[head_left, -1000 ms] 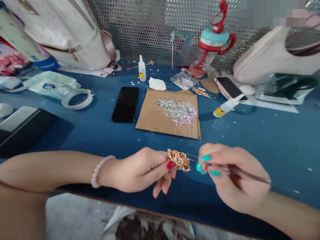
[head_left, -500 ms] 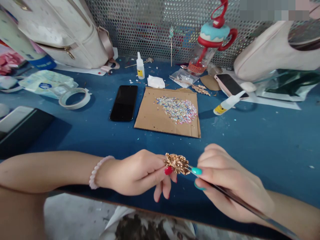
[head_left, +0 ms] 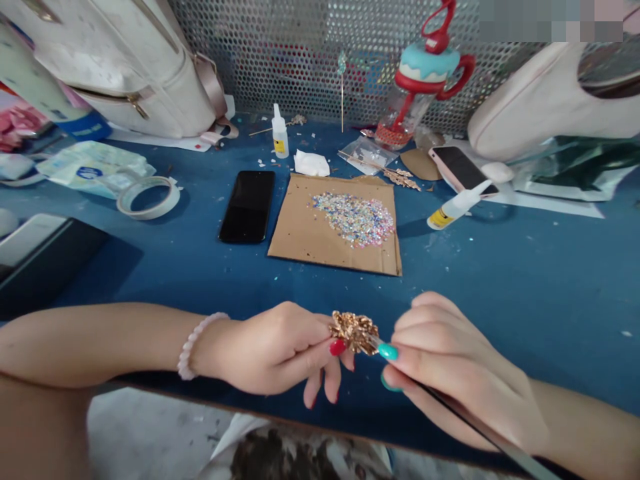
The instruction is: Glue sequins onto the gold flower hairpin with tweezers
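Note:
Between thumb and fingers, my left hand (head_left: 280, 347) pinches a gold-coloured, leafy metal ornament (head_left: 355, 331) above the table's near edge. My right hand (head_left: 450, 367) is closed on a pair of long, thin metal tweezers (head_left: 465, 413). Their tip reaches the right side of the ornament; whether anything tiny sits in it I cannot make out. Beyond both hands lies a piece of cardboard (head_left: 300, 227), with a heap of small multicoloured rhinestones (head_left: 357, 220) spread over it.
A black phone (head_left: 247, 207) lies left of the cardboard. One glue bottle (head_left: 280, 133) stands behind it; another glue bottle (head_left: 455, 208) leans at the right. A tape roll (head_left: 149, 199), a red-and-blue cup (head_left: 425, 73) and a white backpack (head_left: 165, 80) are farther out.
My right hand has shifted slightly left, bringing the tweezers' tip closer in at the ornament. The ornament has dipped a little in my left hand.

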`<state>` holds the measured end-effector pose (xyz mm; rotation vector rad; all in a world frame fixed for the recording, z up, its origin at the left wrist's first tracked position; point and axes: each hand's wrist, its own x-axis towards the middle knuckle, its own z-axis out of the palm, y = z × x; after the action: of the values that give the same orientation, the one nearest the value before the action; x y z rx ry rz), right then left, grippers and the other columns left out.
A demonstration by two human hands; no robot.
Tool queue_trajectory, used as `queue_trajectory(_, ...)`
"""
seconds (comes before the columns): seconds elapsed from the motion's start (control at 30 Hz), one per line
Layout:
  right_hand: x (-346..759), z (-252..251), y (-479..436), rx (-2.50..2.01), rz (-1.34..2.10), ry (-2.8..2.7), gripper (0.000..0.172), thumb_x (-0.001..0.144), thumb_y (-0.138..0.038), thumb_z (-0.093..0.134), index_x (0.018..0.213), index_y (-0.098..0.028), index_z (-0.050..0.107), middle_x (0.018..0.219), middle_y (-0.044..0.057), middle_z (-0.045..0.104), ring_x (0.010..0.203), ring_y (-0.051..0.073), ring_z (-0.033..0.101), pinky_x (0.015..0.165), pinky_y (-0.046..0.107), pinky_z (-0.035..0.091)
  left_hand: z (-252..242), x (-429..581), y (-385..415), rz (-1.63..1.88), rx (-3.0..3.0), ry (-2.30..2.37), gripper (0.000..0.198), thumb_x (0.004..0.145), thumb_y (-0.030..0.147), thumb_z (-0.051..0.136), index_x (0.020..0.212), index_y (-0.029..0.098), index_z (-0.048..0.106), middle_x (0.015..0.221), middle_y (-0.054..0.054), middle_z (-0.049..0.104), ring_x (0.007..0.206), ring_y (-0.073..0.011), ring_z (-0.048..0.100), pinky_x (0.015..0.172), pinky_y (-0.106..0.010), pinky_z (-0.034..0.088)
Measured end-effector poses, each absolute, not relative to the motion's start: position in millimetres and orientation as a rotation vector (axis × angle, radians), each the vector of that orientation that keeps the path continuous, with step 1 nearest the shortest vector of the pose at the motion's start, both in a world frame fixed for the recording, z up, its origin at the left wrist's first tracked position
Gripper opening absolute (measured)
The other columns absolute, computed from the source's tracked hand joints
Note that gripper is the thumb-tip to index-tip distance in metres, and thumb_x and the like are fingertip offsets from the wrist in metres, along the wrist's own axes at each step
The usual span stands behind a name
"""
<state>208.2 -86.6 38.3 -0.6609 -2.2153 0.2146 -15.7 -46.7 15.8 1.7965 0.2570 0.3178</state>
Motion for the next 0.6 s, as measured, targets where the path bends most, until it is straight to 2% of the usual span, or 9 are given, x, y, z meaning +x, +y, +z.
queue_trajectory(0.17,204,32,-86,-0.643,0.122,-2.161,0.006,0.085,-0.007,0.058,0.088,-0.010,0.055,0.072,0.003,0.061,0.065,0.013,0.057,0.064,0.033,0.050,20,-14,-46,0.306,1.808,0.298,0.036,0.101,0.021,0.024,0.085,0.012,0.054,0.069,-0.009,0.070,0.054,-0.0140,0.068,0.056,-0.021,0.053)
queue_trajectory(0.27,203,27,-82,-0.591,0.003,-2.145,0.002,0.084,-0.009,0.058,0.083,-0.010,0.057,0.070,0.001,0.059,0.061,0.011,0.055,0.066,0.032,0.050,23,-14,-46,0.292,1.831,0.294,0.035,0.099,0.017,0.025,0.085,0.010,0.056,0.064,-0.007,0.069,0.054,-0.0149,0.068,0.056,-0.022,0.052)
queue_trajectory(0.6,201,27,-90,-0.665,-0.006,-2.171,0.004,0.081,-0.005,0.062,0.080,-0.008,0.060,0.070,0.003,0.060,0.066,0.014,0.058,0.073,0.037,0.049,22,-13,-47,0.294,1.782,0.305,0.032,0.099,0.015,0.025,0.086,0.011,0.054,0.076,-0.011,0.072,0.054,-0.0145,0.069,0.050,-0.021,0.050)
